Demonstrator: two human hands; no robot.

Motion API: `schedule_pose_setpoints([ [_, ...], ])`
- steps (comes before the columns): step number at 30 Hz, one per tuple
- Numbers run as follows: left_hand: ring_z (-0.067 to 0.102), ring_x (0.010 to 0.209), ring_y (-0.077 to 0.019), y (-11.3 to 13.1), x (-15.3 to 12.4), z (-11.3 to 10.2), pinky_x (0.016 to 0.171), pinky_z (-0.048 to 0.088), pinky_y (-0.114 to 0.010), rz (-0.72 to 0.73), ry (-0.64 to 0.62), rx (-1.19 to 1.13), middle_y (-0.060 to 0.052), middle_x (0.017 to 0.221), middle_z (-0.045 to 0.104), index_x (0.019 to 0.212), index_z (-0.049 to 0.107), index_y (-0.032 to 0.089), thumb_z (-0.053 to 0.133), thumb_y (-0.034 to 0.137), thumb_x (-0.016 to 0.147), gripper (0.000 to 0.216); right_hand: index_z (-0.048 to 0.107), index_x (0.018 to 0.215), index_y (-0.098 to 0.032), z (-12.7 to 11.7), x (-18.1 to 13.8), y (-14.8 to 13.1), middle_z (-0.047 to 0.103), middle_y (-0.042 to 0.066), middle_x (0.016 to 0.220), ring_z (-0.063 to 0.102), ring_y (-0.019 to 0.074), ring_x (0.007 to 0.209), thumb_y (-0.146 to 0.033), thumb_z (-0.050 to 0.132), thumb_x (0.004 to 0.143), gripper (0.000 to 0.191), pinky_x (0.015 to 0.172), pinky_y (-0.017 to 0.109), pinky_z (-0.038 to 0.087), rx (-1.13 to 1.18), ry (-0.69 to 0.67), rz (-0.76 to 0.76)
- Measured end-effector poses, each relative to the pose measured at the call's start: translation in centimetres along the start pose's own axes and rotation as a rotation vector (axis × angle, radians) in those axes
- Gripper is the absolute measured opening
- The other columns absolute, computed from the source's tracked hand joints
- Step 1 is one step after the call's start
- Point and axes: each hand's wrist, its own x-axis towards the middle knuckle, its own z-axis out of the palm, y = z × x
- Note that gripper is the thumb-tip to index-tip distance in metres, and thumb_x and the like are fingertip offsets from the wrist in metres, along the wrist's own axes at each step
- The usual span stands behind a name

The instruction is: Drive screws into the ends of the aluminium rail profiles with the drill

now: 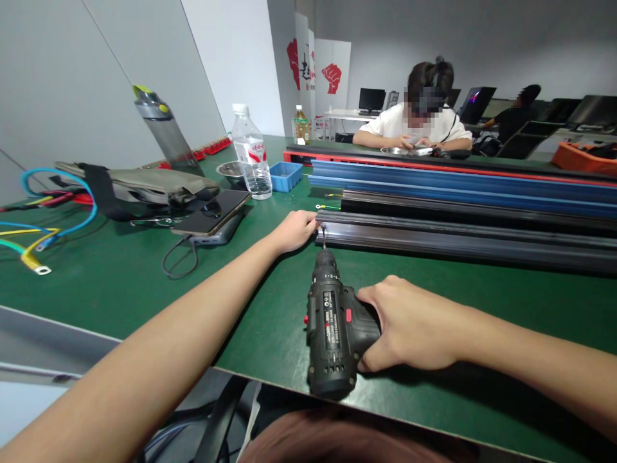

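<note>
My right hand (409, 325) is wrapped round the handle of a black cordless drill (330, 328), which lies on its side in the air above the table's near edge. The drill's bit points away from me and meets the left end of a long dark metal profile (434, 241). At that same end, my left hand (295, 231) grips the profile, its fingers closed and partly hidden behind it. Just beyond lies a second dark profile (409, 200), with wires ending in ring terminals (322, 207) at its left end.
Behind the profiles run a blue rail (434, 180) and a red-and-black rail (385, 164). To the left are a water bottle (254, 164), a blue tray (286, 179), a phone (212, 213), a bag (154, 186) and loose cables (58, 231). Another person (414, 125) sits across the table.
</note>
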Motion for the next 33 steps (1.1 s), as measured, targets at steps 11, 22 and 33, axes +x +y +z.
schedule_pose_setpoints([
  [11, 0.055, 0.067, -0.0161, 0.18, -0.11, -0.07, 0.065, 0.039, -0.025, -0.032, -0.027, 0.020, -0.004, 0.071, 0.064, 0.073, 0.063, 0.014, 0.037, 0.031, 0.088, 0.034, 0.059, 0.071, -0.020, 0.02, 0.13, 0.04, 0.055, -0.003, 0.059, 0.042, 0.0108, 0.049, -0.045, 0.075, 0.061, 0.031, 0.045, 0.024, 0.032, -0.010, -0.007, -0.002],
  [22, 0.053, 0.066, -0.0153, 0.37, -0.09, -0.10, 0.064, 0.038, -0.025, -0.035, -0.019, 0.028, -0.003, 0.070, 0.063, 0.069, 0.061, 0.014, 0.038, 0.028, 0.089, 0.034, 0.060, 0.072, -0.019, -0.20, -0.02, -0.15, 0.056, -0.002, 0.061, 0.042, 0.0104, 0.050, -0.044, 0.075, 0.062, 0.031, 0.046, 0.023, 0.031, -0.021, -0.025, 0.004],
  [33, 0.051, 0.066, -0.0147, 0.29, -0.05, -0.13, 0.062, 0.036, -0.024, -0.037, -0.017, -0.012, -0.001, 0.068, 0.060, 0.066, 0.056, 0.016, 0.038, 0.030, 0.086, 0.030, 0.060, 0.073, -0.020, -0.12, 0.10, -0.15, 0.057, -0.002, 0.061, 0.043, 0.0111, 0.050, -0.047, 0.075, 0.061, 0.033, 0.046, 0.025, 0.032, -0.028, 0.000, 0.003],
])
